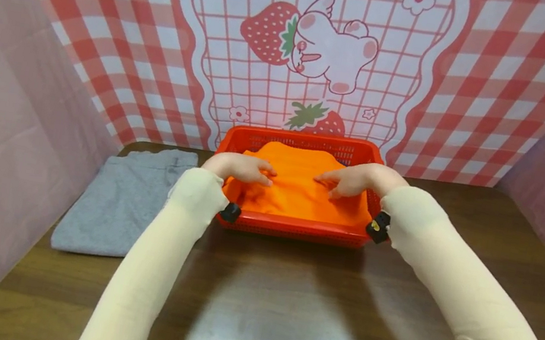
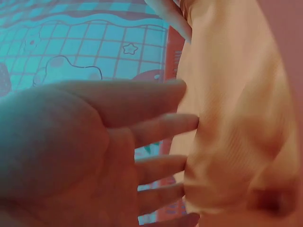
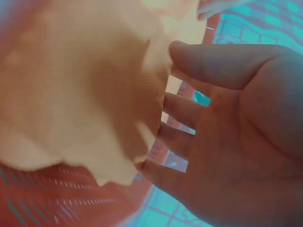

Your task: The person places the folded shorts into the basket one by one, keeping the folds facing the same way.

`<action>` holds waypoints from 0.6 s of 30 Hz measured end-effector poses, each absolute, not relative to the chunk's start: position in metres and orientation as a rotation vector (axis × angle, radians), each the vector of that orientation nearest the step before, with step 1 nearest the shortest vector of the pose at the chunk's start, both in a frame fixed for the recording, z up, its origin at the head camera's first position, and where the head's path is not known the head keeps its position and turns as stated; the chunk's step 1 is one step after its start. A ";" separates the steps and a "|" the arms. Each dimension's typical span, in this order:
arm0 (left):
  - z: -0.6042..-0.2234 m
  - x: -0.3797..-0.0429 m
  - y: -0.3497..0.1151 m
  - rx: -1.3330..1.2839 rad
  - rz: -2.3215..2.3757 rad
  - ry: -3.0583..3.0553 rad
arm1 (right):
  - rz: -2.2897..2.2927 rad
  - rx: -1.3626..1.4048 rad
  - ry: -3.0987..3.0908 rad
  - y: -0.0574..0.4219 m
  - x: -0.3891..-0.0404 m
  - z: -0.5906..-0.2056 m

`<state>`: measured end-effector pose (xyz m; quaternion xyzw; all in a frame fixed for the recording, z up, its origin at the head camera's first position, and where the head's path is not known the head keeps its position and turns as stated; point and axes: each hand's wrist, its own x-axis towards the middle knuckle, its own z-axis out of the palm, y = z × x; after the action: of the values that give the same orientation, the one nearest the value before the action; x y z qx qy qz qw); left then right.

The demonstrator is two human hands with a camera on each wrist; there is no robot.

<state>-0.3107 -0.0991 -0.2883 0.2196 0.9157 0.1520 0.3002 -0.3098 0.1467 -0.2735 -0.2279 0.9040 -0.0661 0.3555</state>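
A piece of orange cloth [image 1: 296, 189] lies spread in the red plastic basket [image 1: 290, 225]; whether it is a garment I cannot tell. My left hand [image 1: 245, 168] is over its left part, and in the left wrist view the fairly straight fingertips [image 2: 191, 121] touch the fabric. Over the right part is my right hand [image 1: 357, 178]. Its extended fingers [image 3: 177, 106] meet the orange cloth [image 3: 85, 94] in the right wrist view, with the thumb close against it. Neither hand shows a grip on the fabric.
A folded grey cloth [image 1: 128, 203] lies on the brown table [image 1: 253, 287] left of the basket. Behind the basket hangs a checked strawberry-print curtain [image 1: 319, 51]. Pink cloth walls [image 1: 7, 107] stand at both sides.
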 end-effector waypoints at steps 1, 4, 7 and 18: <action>-0.288 -0.309 -0.100 0.589 0.399 2.439 | -0.164 -0.611 2.338 0.147 -0.308 -0.273; -0.289 -0.303 -0.103 0.644 0.368 2.466 | -0.153 -0.640 2.360 0.148 -0.301 -0.272; -0.294 -0.298 -0.106 0.699 0.318 2.477 | -0.157 -0.642 2.387 0.153 -0.294 -0.272; -0.309 -0.292 -0.111 0.672 0.321 2.479 | -0.243 -0.676 2.362 0.167 -0.289 -0.291</action>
<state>-0.2924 -0.1106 -0.3095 0.2496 0.9214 0.1192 0.2729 -0.2887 0.1674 -0.2906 -0.2584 0.9031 -0.0929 0.3302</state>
